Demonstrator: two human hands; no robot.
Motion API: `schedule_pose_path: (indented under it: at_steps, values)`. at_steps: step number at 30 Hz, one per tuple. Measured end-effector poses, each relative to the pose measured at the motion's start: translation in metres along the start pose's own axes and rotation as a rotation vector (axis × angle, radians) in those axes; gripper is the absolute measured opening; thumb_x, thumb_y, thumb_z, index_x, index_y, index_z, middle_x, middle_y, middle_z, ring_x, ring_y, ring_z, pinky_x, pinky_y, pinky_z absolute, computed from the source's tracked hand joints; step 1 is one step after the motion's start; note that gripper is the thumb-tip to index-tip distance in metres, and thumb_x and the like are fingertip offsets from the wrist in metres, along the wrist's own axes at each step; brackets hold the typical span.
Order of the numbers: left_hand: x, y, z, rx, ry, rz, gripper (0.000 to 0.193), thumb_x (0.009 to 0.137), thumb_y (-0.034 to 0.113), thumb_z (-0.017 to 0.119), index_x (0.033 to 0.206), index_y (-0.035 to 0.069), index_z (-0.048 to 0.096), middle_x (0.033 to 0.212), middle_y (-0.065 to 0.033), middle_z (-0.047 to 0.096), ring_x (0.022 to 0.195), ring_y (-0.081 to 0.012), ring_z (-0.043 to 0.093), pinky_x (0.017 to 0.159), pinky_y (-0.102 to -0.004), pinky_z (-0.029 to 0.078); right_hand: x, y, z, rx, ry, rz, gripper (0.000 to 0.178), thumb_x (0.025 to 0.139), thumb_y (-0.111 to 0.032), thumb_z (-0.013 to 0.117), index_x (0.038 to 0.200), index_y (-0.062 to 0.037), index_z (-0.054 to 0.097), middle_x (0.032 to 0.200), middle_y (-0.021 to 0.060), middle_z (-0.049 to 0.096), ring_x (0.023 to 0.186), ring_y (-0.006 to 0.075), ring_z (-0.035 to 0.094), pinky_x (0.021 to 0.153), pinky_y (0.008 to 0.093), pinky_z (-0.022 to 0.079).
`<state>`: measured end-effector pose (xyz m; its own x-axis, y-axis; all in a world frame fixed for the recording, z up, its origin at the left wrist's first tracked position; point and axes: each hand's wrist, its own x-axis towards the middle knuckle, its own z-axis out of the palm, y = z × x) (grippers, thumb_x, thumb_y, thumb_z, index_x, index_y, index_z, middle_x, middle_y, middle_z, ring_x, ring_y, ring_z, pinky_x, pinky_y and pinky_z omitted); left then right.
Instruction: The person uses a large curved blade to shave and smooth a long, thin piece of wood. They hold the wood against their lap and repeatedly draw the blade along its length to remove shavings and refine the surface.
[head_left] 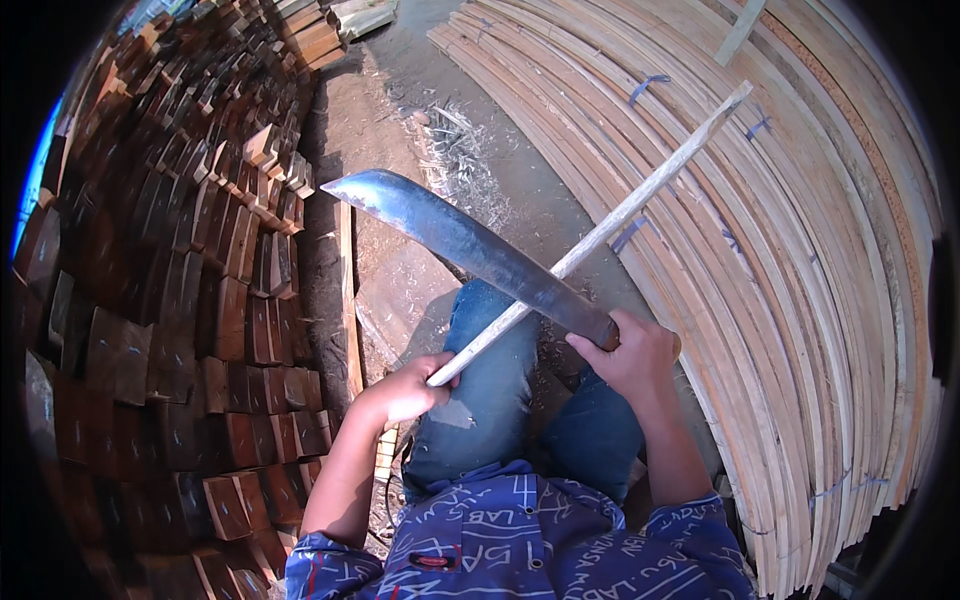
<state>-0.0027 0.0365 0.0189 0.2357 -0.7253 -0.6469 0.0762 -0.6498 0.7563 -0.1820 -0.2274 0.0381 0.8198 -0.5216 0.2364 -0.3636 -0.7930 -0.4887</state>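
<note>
My left hand (407,388) is closed around the lower end of a pale wooden stick (640,197), which slants up to the right over my knees. A machete (450,237) with a broad, dark steel blade is in my right hand (635,358), its fingers wrapped round the brown handle. The blade points up to the left and crosses over the stick near its middle. I cannot tell whether the edge touches the wood. My legs in blue jeans (483,390) are bent beneath both.
Stacked dark wooden blocks (160,330) fill the left side. Long pale wood strips (760,270), bundled with blue ties, curve along the right. Wood shavings (465,165) lie on the ground ahead. A thin plank (348,300) lies beside the stack.
</note>
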Motion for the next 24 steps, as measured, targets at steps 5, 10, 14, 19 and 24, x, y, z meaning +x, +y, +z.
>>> schedule_pose_path:
  at_steps: [5, 10, 14, 19, 24]
  values:
    - [-0.003, 0.011, 0.002, 0.08, 0.009, -0.016, 0.02, 0.074, 0.007, 0.06, 0.094, 0.003, 0.056, 0.08, -0.0079, 0.057, 0.077, -0.0176, 0.054, 0.069, -0.0316, 0.043, 0.007, 0.014, -0.017, -0.143, -0.04, 0.03, 0.058, 0.072, -0.059, 0.08, 0.066, -0.0055, 0.057, 0.056, 0.0115, 0.059, 0.052, 0.0315, 0.063, 0.049, 0.0412, 0.049]
    - [0.007, 0.008, -0.001, 0.115, -0.043, 0.041, 0.018, 0.074, 0.007, 0.059, 0.091, 0.003, 0.056, 0.078, -0.0061, 0.055, 0.076, -0.0156, 0.054, 0.067, -0.0303, 0.043, -0.001, 0.001, -0.009, -0.108, -0.067, 0.002, 0.053, 0.07, -0.053, 0.082, 0.068, -0.0048, 0.06, 0.056, 0.0105, 0.058, 0.054, 0.03, 0.063, 0.051, 0.0417, 0.049]
    - [0.01, 0.001, -0.002, 0.203, -0.017, 0.088, 0.018, 0.074, 0.007, 0.061, 0.091, 0.002, 0.056, 0.08, -0.0091, 0.057, 0.08, -0.0203, 0.055, 0.073, -0.0331, 0.045, 0.001, -0.004, -0.005, -0.129, -0.056, -0.109, 0.051, 0.072, -0.049, 0.082, 0.068, -0.0034, 0.061, 0.056, 0.0109, 0.057, 0.053, 0.0305, 0.062, 0.052, 0.0424, 0.049]
    - [-0.002, -0.004, 0.0, 0.108, 0.028, 0.086, 0.021, 0.07, 0.005, 0.06, 0.09, 0.002, 0.056, 0.083, -0.0073, 0.055, 0.084, -0.0195, 0.054, 0.077, -0.0321, 0.044, 0.022, 0.026, -0.032, -0.231, 0.042, 0.143, 0.057, 0.076, -0.056, 0.077, 0.069, -0.0011, 0.062, 0.056, 0.0126, 0.059, 0.054, 0.0325, 0.063, 0.052, 0.0426, 0.05]
    - [0.0, -0.004, 0.0, 0.232, 0.033, 0.121, 0.023, 0.078, 0.006, 0.059, 0.099, -0.001, 0.055, 0.087, -0.0178, 0.062, 0.084, -0.0287, 0.062, 0.077, -0.0374, 0.048, 0.021, 0.041, -0.033, -0.086, -0.025, 0.293, 0.063, 0.076, -0.062, 0.074, 0.069, -0.0008, 0.064, 0.055, 0.0116, 0.059, 0.053, 0.0318, 0.064, 0.05, 0.0425, 0.05]
